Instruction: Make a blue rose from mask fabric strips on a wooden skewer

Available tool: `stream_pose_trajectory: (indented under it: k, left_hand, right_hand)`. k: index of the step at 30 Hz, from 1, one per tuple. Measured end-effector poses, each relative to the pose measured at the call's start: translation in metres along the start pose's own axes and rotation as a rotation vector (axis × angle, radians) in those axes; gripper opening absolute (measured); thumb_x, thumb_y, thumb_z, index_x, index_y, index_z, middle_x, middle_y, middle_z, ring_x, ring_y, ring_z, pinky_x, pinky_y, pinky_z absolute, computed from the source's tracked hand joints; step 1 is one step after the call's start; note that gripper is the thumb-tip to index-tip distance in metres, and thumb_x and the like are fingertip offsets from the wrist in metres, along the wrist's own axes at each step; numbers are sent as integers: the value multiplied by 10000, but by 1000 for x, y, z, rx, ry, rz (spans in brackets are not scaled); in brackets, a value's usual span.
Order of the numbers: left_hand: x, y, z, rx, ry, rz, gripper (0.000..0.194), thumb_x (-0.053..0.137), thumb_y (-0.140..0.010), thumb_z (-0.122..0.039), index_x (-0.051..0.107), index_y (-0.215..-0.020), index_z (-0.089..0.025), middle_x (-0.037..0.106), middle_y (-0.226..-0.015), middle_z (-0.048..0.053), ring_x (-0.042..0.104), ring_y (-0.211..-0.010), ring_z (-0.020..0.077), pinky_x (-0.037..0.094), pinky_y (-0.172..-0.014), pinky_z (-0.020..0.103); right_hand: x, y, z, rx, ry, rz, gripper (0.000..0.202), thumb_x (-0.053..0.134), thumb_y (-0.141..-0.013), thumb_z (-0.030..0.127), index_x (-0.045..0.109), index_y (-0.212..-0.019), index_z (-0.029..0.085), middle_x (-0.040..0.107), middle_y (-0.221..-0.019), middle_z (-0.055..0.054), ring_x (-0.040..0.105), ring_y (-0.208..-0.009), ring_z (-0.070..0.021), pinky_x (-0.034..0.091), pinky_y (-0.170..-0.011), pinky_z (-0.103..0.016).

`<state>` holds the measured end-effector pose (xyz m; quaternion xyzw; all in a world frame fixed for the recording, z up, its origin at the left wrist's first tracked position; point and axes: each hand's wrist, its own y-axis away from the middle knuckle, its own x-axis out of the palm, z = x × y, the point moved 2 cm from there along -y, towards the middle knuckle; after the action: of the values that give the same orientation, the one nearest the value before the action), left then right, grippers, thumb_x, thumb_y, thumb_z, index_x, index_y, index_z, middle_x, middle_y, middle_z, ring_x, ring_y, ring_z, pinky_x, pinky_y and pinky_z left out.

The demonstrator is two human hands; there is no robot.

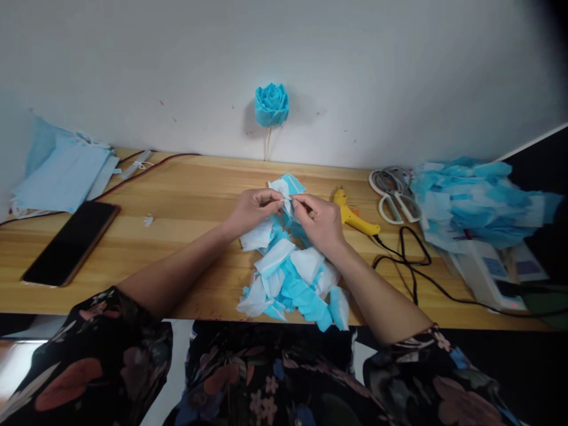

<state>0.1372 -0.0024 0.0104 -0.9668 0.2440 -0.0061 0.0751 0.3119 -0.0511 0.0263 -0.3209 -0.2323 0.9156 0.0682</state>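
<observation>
My left hand [256, 210] and my right hand [318, 222] meet over the middle of the table, fingertips pinched on a small white-and-blue piece of fabric [287, 204] between them. Just behind the fingertips lies another white and blue piece [290, 182]. Below and between my wrists, a loose heap of blue and white fabric pieces [297, 278] spreads down to the table's front edge. A finished-looking blue fabric flower [271, 105] on a thin stick leans upright against the wall behind.
A yellow glue gun [355, 219] with a black cord lies right of my right hand, near scissors [394, 195]. Farther right are a big pile of blue pieces [479, 201] and a white box [490, 275]. At left are face masks [66, 168] and a phone [71, 244].
</observation>
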Motion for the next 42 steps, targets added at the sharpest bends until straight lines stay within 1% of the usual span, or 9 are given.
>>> stream_pose_trajectory:
  k: [13, 18, 22, 28, 32, 35, 38, 40, 42]
  left_hand:
    - [-4, 1, 0, -19, 91, 10, 251, 830, -771, -378, 726, -814, -154, 720, -741, 18, 684, -679, 126, 533, -683, 233]
    - [-4, 3, -4, -22, 94, 9, 287, 832, -785, -416, 713, -823, -158, 738, -778, 32, 712, -731, 149, 566, -728, 266]
    - [-4, 3, -4, -1, 108, -9, 329, 838, -772, -462, 715, -819, -161, 745, -788, 34, 698, -716, 138, 554, -712, 257]
    - [-6, 2, 1, -8, 137, -29, 393, 864, -732, -522, 728, -813, -161, 752, -788, 41, 696, -708, 148, 551, -708, 260]
    - [-11, 1, 5, 9, 187, -24, 355, 853, -744, -502, 756, -827, -171, 744, -781, 29, 680, -703, 144, 540, -708, 256]
    - [-9, 3, 2, -5, 105, 84, 324, 800, -792, -498, 785, -842, -179, 767, -818, 47, 689, -757, 165, 543, -749, 273]
    - [-5, 5, -5, 3, -77, 171, 430, 637, -905, -562, 797, -807, -175, 783, -841, 80, 691, -784, 186, 541, -763, 288]
    - [-4, 5, -8, 9, -189, 128, 507, 550, -947, -573, 767, -725, -172, 763, -774, 80, 669, -734, 180, 523, -723, 284]
    - [-4, 4, -8, 41, -289, 34, 486, 576, -933, -542, 703, -637, -177, 720, -701, 57, 626, -677, 163, 490, -678, 271]
  right_hand:
    - [-5, -7, -14, 116, -22, -91, 213, 588, -924, 329, 768, -883, 223, 717, -702, 2, 653, -636, -174, 478, -643, -295]
    - [-7, -13, -27, 256, -240, -220, 217, 610, -915, 380, 715, -822, 215, 686, -690, 13, 625, -636, -148, 489, -606, -269]
    - [-1, -15, -39, 376, -483, -292, 283, 643, -896, 503, 654, -826, 230, 675, -719, 4, 655, -687, -154, 510, -566, -250]
    - [-2, -17, -63, 402, -598, -307, 403, 636, -861, 648, 526, -802, 264, 608, -706, 20, 656, -701, -156, 548, -596, -267]
    - [-11, -23, -76, 427, -681, -354, 432, 694, -802, 649, 490, -787, 268, 620, -722, 14, 657, -696, -158, 546, -593, -271]
    - [-11, -24, -73, 450, -717, -339, 387, 737, -779, 581, 520, -797, 262, 633, -718, 13, 654, -685, -161, 558, -611, -283]
    - [-5, -22, -60, 440, -681, -274, 289, 721, -801, 510, 618, -854, 246, 675, -757, 10, 644, -679, -155, 564, -637, -292]
    - [-1, -19, -50, 417, -649, -259, 255, 711, -821, 470, 691, -928, 240, 720, -820, 2, 645, -691, -150, 562, -648, -290]
    - [0, -17, -42, 375, -593, -249, 259, 704, -847, 447, 734, -1002, 242, 746, -857, -3, 647, -697, -150, 557, -649, -289]
